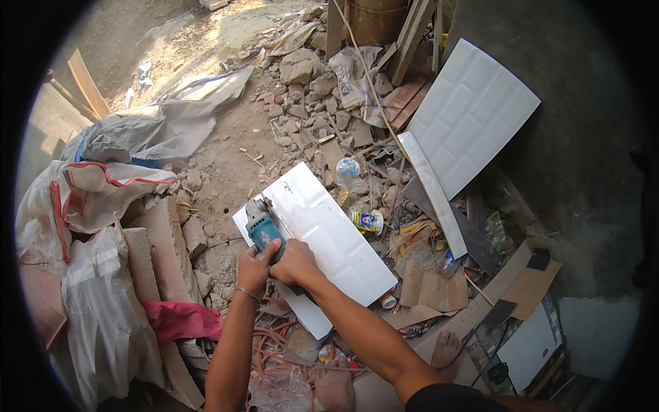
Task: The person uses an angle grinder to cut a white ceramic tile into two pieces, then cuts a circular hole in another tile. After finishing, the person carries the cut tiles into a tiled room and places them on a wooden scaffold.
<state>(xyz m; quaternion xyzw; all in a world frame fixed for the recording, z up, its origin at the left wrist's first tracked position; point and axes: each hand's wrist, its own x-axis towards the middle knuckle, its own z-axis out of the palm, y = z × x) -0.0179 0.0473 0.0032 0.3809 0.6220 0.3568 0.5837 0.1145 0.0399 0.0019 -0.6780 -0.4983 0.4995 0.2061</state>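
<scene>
A teal angle grinder (262, 228) lies over a white tile (334, 226) with a raised brick pattern. My left hand (255, 269), a bracelet at its wrist, is closed round the tool's body with the thumb on top. My right hand (295, 262) grips its rear part from the other side. The disc end sits at the tile's upper left, where a dark line runs along the surface. Whether the disc touches the tile cannot be made out. The tile lies tilted on the rubble.
Another white tile (473, 117) leans at the right, with a narrow white strip (432, 196) beside it. Broken stones (302, 79) and scraps cover the ground. Sacks (103, 309) and boards lie at the left. My bare feet (447, 349) are at the lower edge, near a dark cord (470, 336).
</scene>
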